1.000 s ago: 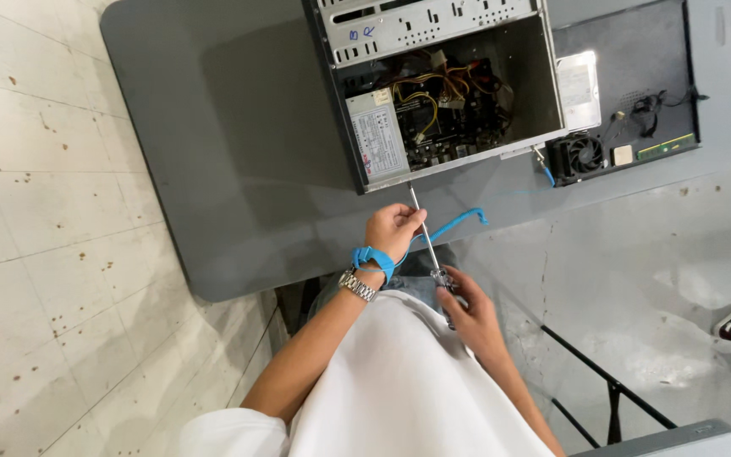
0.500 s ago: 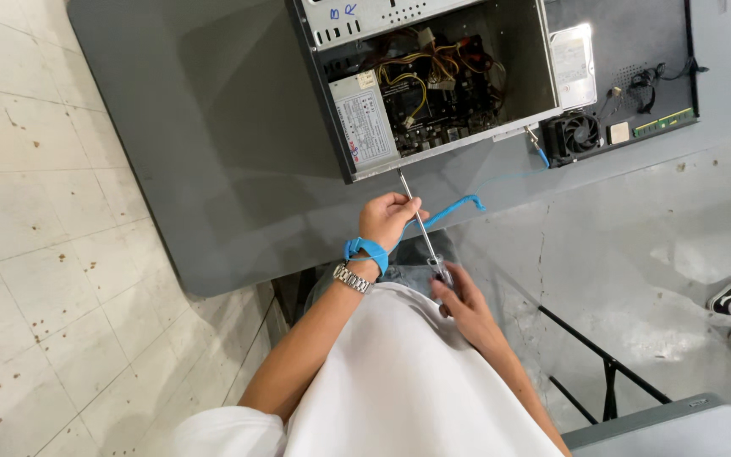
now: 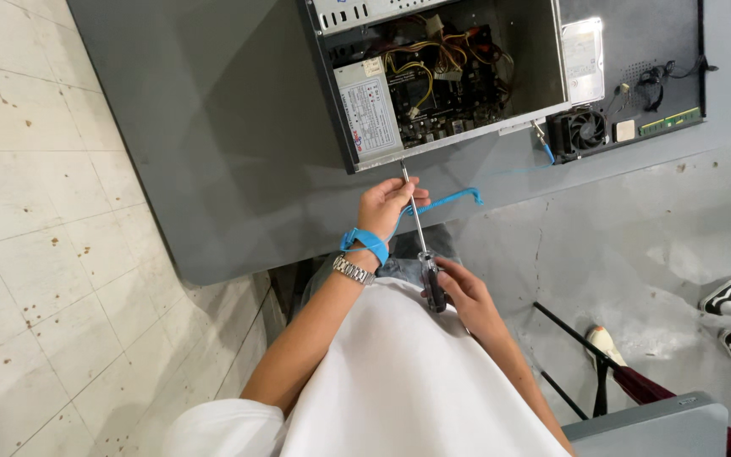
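The screwdriver (image 3: 420,241) lies between both hands above the lap, its tip pointing at the lower edge of the open computer case (image 3: 442,76) on the grey table (image 3: 213,127). The left hand (image 3: 389,206) pinches the metal shaft, and the right hand (image 3: 458,288) grips the dark handle. The case side is already off, with a fan (image 3: 584,131) and small parts lying to the right; whether the tip meets any screw is too small to tell.
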